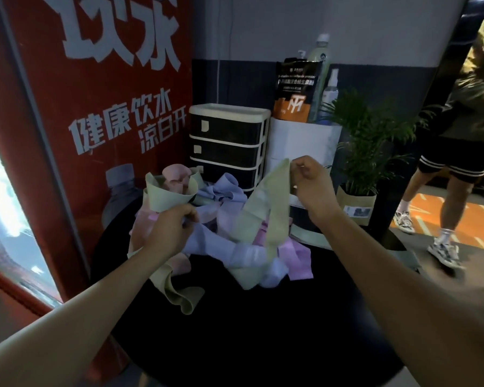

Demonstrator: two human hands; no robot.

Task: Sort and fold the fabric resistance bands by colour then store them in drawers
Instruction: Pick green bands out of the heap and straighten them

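Resistance bands (pixel 243 247) in green, lilac and pink lie tangled in a heap on the far half of a round black table (pixel 263 331). The right hand (pixel 309 182) pinches the top of a green band (pixel 277 202) and holds it lifted above the heap. The left hand (pixel 172 230) grips a lilac band (pixel 204 236) at the heap's left side. Behind the heap stands a black drawer unit (pixel 229 141) with cream frames, its drawers closed. At left a red machine (pixel 95 107) carries large white writing, "健康饮水 凉白开". Far right of the drawers, a black and orange pouch (pixel 295 90), two bottles and a potted plant (pixel 363 129) stand against a grey wall. Another person's legs (pixel 442 208) cross the orange floor at right.
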